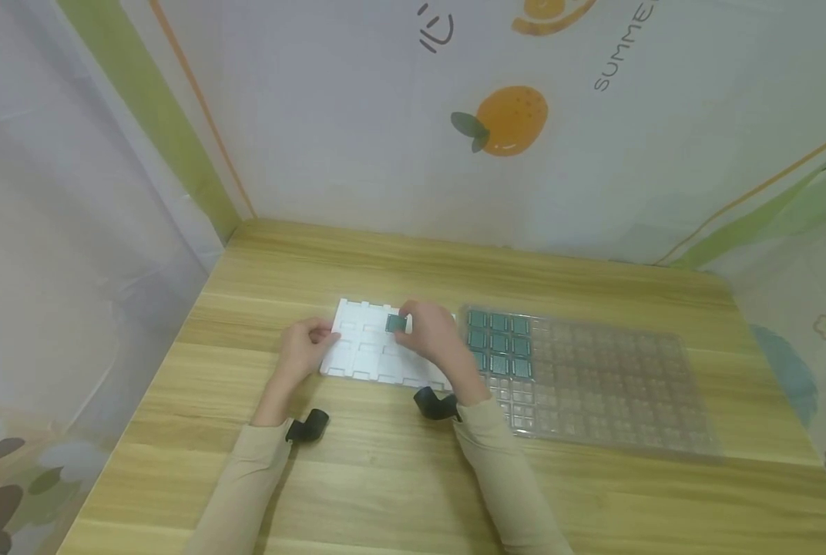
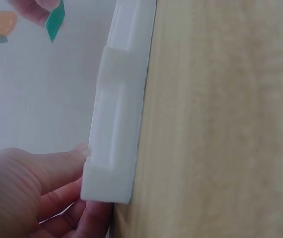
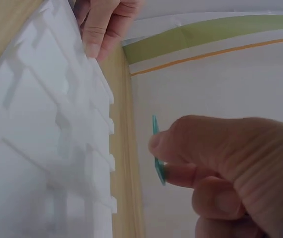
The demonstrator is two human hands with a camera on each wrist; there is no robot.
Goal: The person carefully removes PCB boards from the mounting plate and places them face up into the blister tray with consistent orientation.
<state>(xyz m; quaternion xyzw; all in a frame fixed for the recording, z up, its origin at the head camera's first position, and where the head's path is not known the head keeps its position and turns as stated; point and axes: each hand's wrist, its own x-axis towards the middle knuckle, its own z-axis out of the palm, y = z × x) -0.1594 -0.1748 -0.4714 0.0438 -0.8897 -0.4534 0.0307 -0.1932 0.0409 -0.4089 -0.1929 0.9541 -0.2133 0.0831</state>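
My right hand (image 1: 432, 330) pinches a small green circuit board (image 1: 395, 323) by its edge, thumb against fingers. In the right wrist view the circuit board (image 3: 157, 151) stands edge-on between the fingertips, raised above the white tray (image 3: 42, 129). My left hand (image 1: 302, 351) grips the left edge of the white tray (image 1: 364, 339); in the left wrist view its thumb lies on the upper side and its fingers go beneath the corner. Shallow pockets and low ridges divide this tray. Its right part is hidden behind my right hand and forearm.
Right of the white tray lies a clear plastic tray (image 1: 614, 378) with many pockets. Several green circuit boards (image 1: 499, 342) fill its upper left pockets. Both trays rest on a wooden table (image 1: 385, 478). A printed curtain (image 1: 357, 139) hangs behind it. Black wrist cameras (image 1: 309, 425) jut from both sleeves.
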